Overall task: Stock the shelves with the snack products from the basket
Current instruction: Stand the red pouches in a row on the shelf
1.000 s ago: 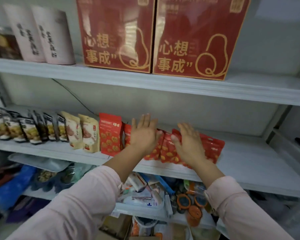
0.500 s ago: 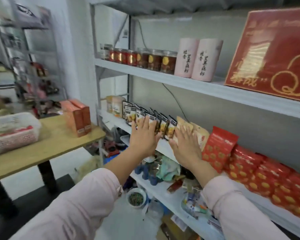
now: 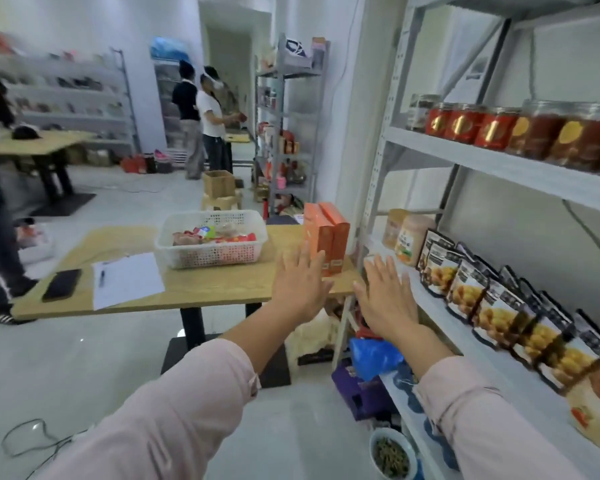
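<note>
On the table (image 3: 194, 291), basket (image 3: 210, 254) lengthwise left-to-right; left hand (image 3: 300, 289) and right hand (image 3: 387, 297) flat-fingered, empty

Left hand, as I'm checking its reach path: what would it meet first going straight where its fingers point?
Probably the orange boxes standing on the table, right of the basket; depth is unclear.

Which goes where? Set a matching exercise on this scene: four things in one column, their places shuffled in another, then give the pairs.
1 white basket
2 black phone
3 orange boxes
4 red-labelled jars

A on the upper shelf
B left end of the table, beside the paper
C right end of the table
D mid-table, holding snack packs

Pairs: 1-D, 2-B, 3-C, 4-A
</note>
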